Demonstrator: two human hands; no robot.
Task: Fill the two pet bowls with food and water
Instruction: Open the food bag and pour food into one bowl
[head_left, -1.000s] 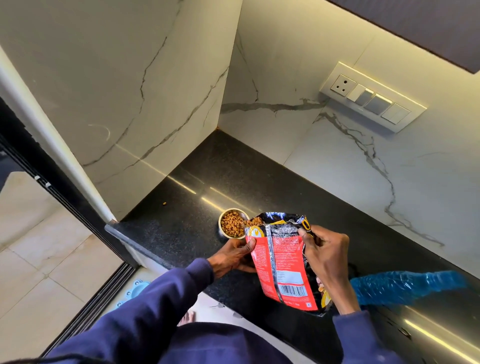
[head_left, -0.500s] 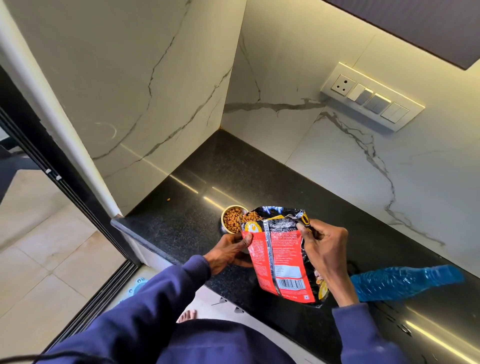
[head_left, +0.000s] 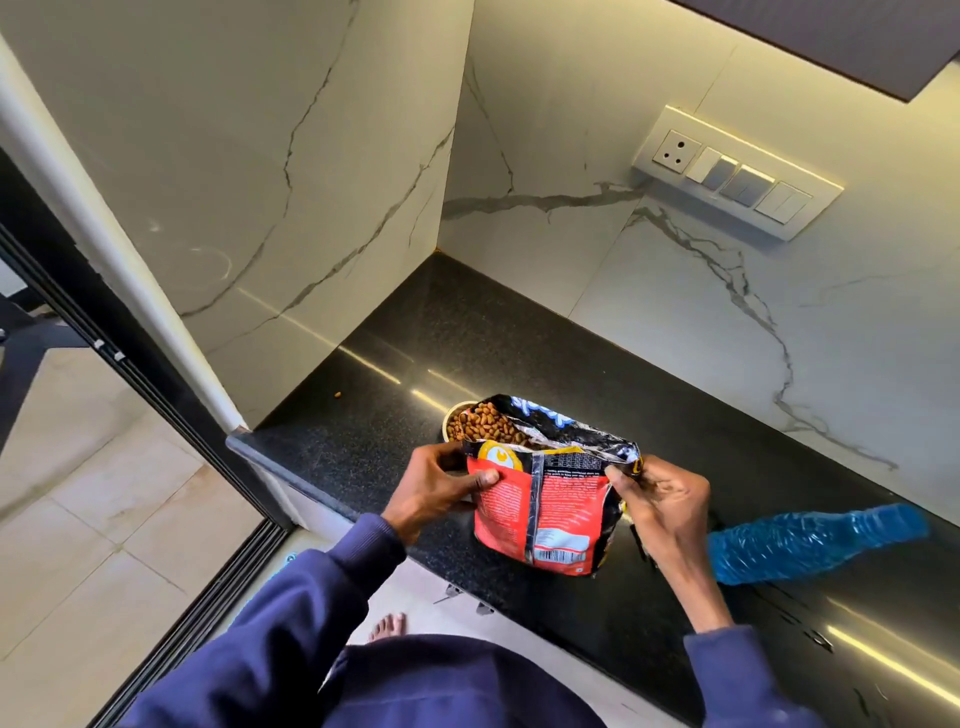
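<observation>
Black speckled countertop (head_left: 519, 332), polished, tucked into a corner of white veined marble wall (head_left: 675, 322). On that wall, one switch panel (head_left: 737, 184) with a socket.

Lying on its side on the counter at the right, one blue water bottle (head_left: 810, 540), crinkled, blurred, partly behind the right wrist.

Held up above the counter's near edge, one food bag (head_left: 540, 509): red panel with a black seam down the middle, white label and barcode near the bottom, yellow circle at the top left, crumpled black foil top pulled open.

Two hands on the bag. Left hand (head_left: 436, 488) gripping the top left edge, thumb flat on the red panel, fingers curled behind. Right hand (head_left: 660, 499) pinching the top right corner between thumb and fingertips.

Just behind the bag's mouth, one round metal bowl (head_left: 451, 415), near side hidden by the foil, heaped with brown kibble (head_left: 483, 423).

One stray kibble piece (head_left: 337, 394) on the counter, well to the bowl's left.
</observation>
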